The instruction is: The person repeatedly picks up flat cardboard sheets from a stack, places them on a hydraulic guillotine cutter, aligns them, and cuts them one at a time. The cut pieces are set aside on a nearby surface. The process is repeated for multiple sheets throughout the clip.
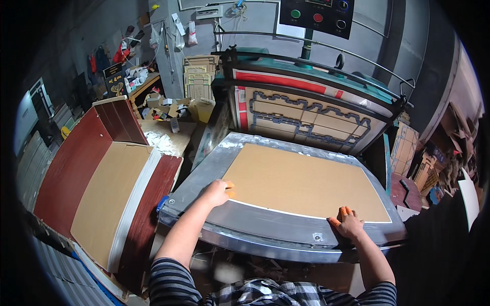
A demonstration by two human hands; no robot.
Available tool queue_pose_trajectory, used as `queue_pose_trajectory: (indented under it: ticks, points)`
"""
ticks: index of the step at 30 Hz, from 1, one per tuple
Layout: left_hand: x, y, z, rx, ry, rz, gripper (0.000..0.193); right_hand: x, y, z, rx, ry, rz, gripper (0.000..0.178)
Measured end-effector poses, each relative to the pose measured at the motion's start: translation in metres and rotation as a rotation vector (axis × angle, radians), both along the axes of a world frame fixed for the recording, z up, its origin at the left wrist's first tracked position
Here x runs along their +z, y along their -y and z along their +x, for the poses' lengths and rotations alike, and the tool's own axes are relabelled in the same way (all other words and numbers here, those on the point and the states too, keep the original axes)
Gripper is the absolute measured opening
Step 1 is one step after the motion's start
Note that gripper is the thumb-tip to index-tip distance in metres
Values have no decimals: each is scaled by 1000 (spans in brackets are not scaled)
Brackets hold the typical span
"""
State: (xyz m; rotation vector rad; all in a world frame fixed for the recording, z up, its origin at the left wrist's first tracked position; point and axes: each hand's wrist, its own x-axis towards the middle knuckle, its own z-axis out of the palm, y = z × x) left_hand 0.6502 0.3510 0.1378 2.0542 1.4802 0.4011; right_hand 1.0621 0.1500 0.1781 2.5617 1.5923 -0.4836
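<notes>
Left sleeve (171, 283) and right sleeve (380, 296): dark knit, banded with lighter grey stripes; forearms bare beyond the cuffs. Front garment (265, 293): black-and-white check with grey where the bands cross, rumpled, partly cut off by the lower edge. Left hand (216, 194) and right hand (351, 225) both show orange coverings on some fingers, palms and wrists uncovered.
</notes>
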Motion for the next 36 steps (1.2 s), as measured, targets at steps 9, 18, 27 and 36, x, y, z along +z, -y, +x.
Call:
queue_pose_trajectory:
  ticks: [9, 18, 27, 36]
  points:
    - [12, -1, 0, -74, 213, -14, 35, -2, -2, 0, -47, -2, 9, 78]
    - [80, -40, 13, -194, 817, -159, 31, -31, 3, 55, 10, -53, 38, 76]
    - [-13, 34, 34, -48, 769, -469, 22, -21, 65, 90, 55, -24, 124, 83]
    - [-8, 103, 54, -11, 831, 23, 20, -23, 72, 96, 58, -26, 134, 87]
